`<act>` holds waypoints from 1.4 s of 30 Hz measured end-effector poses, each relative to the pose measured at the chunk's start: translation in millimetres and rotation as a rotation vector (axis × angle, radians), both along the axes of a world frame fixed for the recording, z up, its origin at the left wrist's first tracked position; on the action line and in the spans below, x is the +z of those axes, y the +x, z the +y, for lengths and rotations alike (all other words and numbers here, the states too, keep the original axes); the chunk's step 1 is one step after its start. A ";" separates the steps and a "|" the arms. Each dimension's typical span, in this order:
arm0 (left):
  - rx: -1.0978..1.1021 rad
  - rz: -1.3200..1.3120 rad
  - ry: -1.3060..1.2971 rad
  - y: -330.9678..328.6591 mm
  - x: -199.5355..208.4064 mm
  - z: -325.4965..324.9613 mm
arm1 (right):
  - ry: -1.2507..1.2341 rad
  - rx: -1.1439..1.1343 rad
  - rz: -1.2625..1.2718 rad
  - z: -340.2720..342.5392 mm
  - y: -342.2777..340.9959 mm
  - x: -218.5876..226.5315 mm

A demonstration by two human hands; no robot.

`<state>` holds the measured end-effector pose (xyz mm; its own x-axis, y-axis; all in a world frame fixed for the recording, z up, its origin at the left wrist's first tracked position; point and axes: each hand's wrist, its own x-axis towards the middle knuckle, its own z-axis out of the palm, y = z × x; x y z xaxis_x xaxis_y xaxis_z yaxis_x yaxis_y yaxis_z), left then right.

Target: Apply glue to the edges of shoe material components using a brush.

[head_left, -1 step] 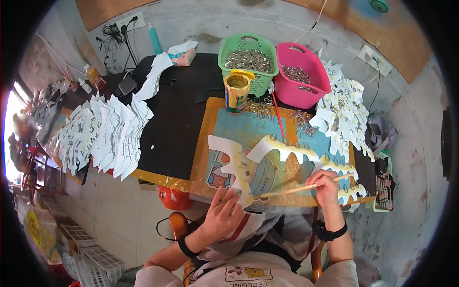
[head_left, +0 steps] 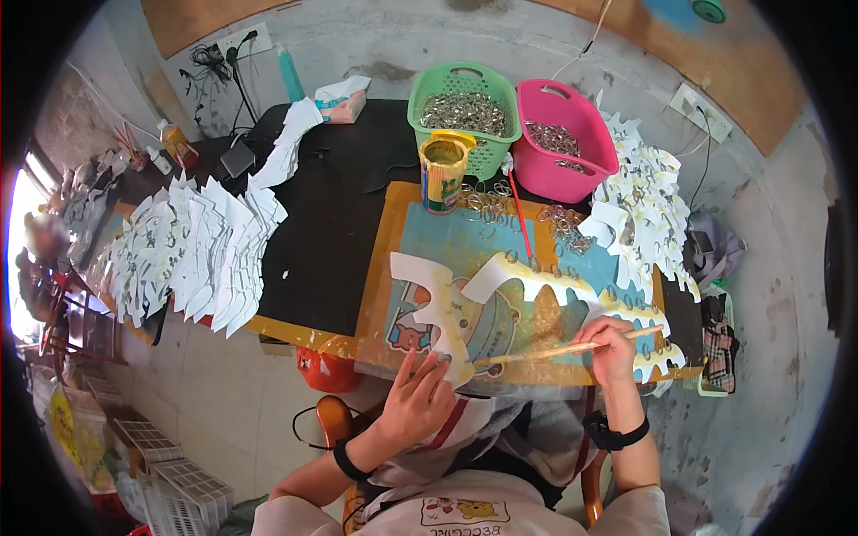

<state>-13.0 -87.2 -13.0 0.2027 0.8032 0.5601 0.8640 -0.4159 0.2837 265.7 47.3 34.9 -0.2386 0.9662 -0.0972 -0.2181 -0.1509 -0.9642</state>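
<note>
My left fingers [head_left: 424,373], loosely spread against lower end of white, yellow-smeared, scalloped sheet [head_left: 443,314] at front of worktop [head_left: 331,241]; whether pinching, I cannot tell. My right fingers [head_left: 601,331] closed round slender pale wooden stick [head_left: 541,353], tip at sheet's lower edge.

At the back of the dark counter [head_left: 326,214], a pink-and-white tissue pack [head_left: 343,107] is placed, with a teal bottle [head_left: 290,75] seen near the wall and an orange-yellow bottle [head_left: 179,146] set farther left beside a small white bottle [head_left: 159,161]. Black cables [head_left: 207,61] are bunched by a white wall socket [head_left: 243,41]. Below, a red bag [head_left: 327,370] is partly hidden under the counter's edge, white slatted crates [head_left: 192,491] are gathered at lower left, and a plaid item [head_left: 718,344] is seen at right.
</note>
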 end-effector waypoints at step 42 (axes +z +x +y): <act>-0.036 -0.003 -0.043 -1.8 5.2 -4.8 | -0.003 -0.260 0.466 -20.5 -26.0 25.5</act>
